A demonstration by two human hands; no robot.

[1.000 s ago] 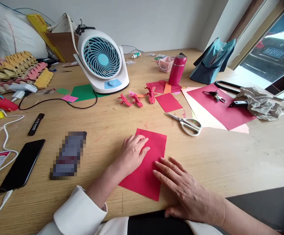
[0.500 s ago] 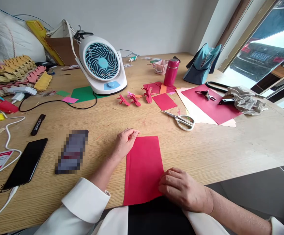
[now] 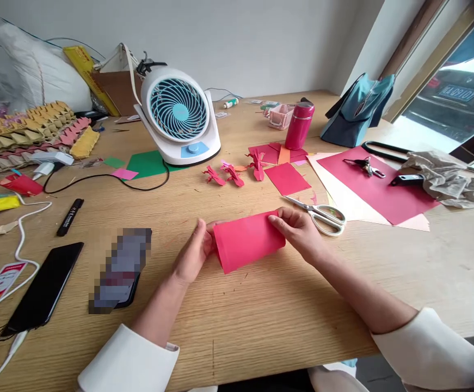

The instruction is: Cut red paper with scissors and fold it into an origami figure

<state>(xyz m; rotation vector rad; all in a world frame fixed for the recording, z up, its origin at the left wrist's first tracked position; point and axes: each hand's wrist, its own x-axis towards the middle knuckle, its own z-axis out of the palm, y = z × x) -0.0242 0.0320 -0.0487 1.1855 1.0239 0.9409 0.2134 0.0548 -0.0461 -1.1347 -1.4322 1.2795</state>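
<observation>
A sheet of red paper [image 3: 250, 242] is raised off the table in front of me, bent over on itself with its lower edge hanging free. My right hand [image 3: 297, 231] pinches its upper right corner between thumb and fingers. At the left edge is my left hand [image 3: 196, 251], its thumb up and its fingers partly hidden behind the paper as they hold it. Scissors [image 3: 328, 219] with white handles lie just beyond my right hand. Past the paper stand several small folded red paper figures [image 3: 233, 175], beside a red paper square [image 3: 288, 178].
Left lie a black phone [image 3: 47, 288], a blurred phone [image 3: 120, 269], a marker [image 3: 70, 216] and a white cable [image 3: 21, 228]. A fan [image 3: 179, 109], pink bottle [image 3: 300, 126] and blue bag [image 3: 357, 114] stand at the back. Large paper sheets [image 3: 400, 196] and crumpled paper [image 3: 444, 174] lie right.
The red paper has gone from lying flat at the table's front edge to being lifted, turned and bent over. My right hand has moved forward to its upper corner; the view has shifted slightly.
</observation>
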